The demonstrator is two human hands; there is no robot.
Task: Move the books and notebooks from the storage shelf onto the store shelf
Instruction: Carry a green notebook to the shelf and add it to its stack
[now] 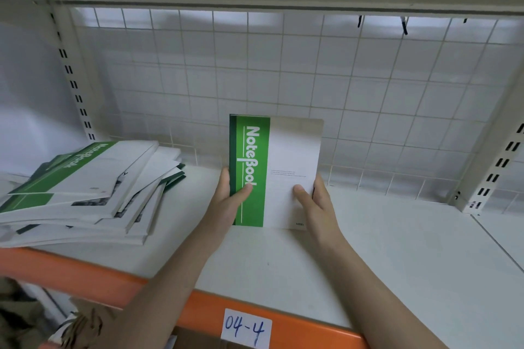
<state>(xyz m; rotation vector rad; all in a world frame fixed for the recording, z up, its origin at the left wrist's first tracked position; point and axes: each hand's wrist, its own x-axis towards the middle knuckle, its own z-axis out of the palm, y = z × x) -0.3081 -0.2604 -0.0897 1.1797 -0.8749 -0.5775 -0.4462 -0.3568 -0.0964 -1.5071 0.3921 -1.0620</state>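
A green-and-white notebook [286,156] with "NoteBook" printed along its green band stands upright over the middle of the white shelf board [397,263]. My left hand [229,201] grips its lower left edge, thumb on the green band. Its lower right edge is held by my right hand [314,201], thumb on the white cover. A messy pile of the same notebooks [93,193] lies flat at the shelf's left end, fanned out and overlapping.
A white wire grid [283,71] backs the shelf, with slotted uprights at the left [73,85] and right [499,164]. The orange front rail [204,309] carries a handwritten label "04-4" [245,329]. Another shelf board hangs overhead.
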